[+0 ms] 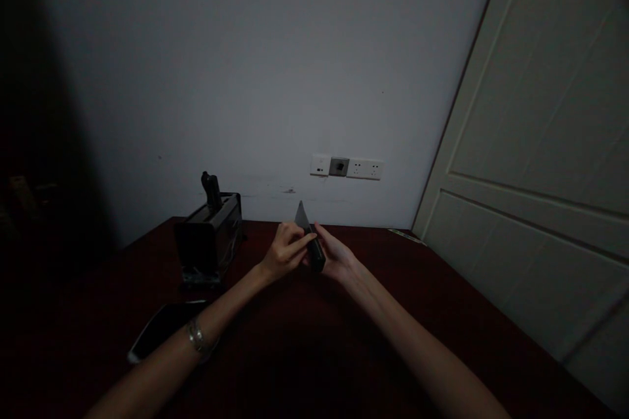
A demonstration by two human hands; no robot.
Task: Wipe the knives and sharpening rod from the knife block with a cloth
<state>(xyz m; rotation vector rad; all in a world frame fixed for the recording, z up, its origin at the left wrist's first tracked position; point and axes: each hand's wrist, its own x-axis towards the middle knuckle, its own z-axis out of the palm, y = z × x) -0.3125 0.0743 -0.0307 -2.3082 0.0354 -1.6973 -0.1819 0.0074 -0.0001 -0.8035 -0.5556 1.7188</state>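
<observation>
A kitchen knife with a black handle is held in front of me above the table. Its pale blade points away from me and upward. My left hand pinches it near where blade and handle meet, with a finger lying across the top. From the other side, my right hand grips the handle, thumb pointing forward; its other fingers are mostly hidden beneath. To the left stands a dark box-shaped holder, with a black handle sticking up out of its top.
A flat dark thing with a pale edge lies on the dark red table, partly behind my left forearm. Wall sockets sit above the table's back edge. A pale panelled door borders the right side. The light is dim.
</observation>
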